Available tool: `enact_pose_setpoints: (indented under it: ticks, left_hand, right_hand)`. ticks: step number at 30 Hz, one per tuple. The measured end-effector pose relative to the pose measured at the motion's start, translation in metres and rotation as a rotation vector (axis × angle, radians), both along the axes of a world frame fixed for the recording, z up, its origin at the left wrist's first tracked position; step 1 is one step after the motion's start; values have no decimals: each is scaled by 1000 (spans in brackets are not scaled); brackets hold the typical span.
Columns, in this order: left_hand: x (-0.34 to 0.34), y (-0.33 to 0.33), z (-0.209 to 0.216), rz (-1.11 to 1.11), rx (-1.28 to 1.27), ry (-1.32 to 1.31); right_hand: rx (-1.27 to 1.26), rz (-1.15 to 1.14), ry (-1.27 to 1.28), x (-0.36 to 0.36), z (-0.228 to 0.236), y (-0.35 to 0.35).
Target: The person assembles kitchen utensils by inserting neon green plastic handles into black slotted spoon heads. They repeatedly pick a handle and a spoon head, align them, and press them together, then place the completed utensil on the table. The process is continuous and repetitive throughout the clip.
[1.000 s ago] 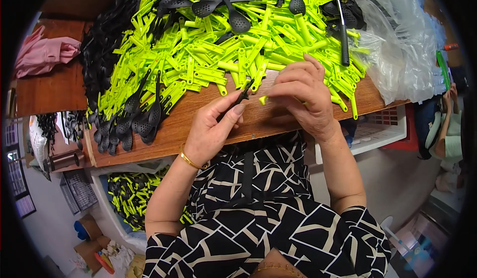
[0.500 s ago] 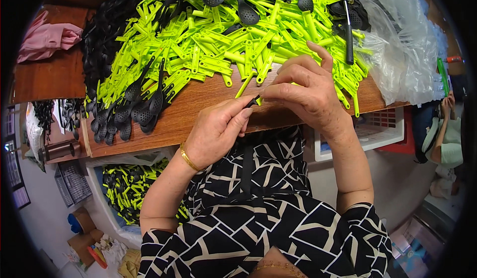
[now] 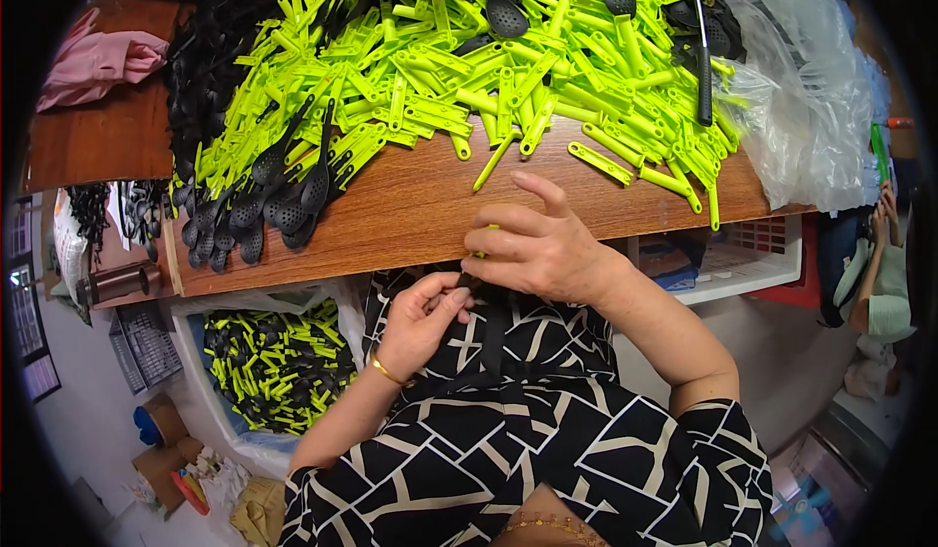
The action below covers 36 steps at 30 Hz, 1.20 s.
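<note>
My left hand [image 3: 422, 324] is closed in a pinch, just past the table's near edge and in front of my body. From its fingertips pokes the dark end of a black utensil stem [image 3: 467, 279]; the rest of that piece is hidden. Right above, my right hand [image 3: 539, 252] pinches a lime-green handle [image 3: 481, 254], mostly covered by the fingers, with the index finger raised. The two pieces meet or nearly meet between my hands; whether they are joined I cannot tell. Beyond lies a heap of lime-green handles [image 3: 420, 112] on the wooden table [image 3: 391, 215].
Black slotted spoons [image 3: 315, 188] lie at the table's left front, others on top of the heap. Clear plastic sheeting [image 3: 816, 88] covers the right end. A lined bin [image 3: 220, 420] of green-and-black pieces stands below left, a white crate [image 3: 782, 264] below right. Pink cloth [image 3: 103, 63] lies far left.
Both hands have come down toward my body, off the table's edge. My right hand has closed in against the left, and green now shows between its fingers.
</note>
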State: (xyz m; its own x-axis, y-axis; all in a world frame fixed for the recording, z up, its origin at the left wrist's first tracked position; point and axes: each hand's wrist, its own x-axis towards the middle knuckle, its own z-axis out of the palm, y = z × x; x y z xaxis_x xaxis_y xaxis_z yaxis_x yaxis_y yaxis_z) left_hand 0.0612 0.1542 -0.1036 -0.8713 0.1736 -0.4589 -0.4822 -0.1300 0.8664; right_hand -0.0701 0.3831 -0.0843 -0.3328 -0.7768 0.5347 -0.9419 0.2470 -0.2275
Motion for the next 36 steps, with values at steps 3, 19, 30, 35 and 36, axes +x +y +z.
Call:
enact_pose_setpoints:
  ticks: [3,19,30,35,36]
  left_hand:
    - [0,24,-12,215,-61,115]
    - [7,40,-36,344,-64,201]
    - [-13,3,7,69,-74,99]
    - [-53,-63,57,200,-781,539]
    - [-70,-71,71,284,-939,651]
  right_hand:
    - [-6,-46,-4,-4,-1,-2]
    - [-24,-460,-258,36,-3,-28]
    - [-96,-338,-238,15,13,-3]
    - [-32,-555,-6,-40,21,19]
    - [-9,-553,-1,-48,17,19]
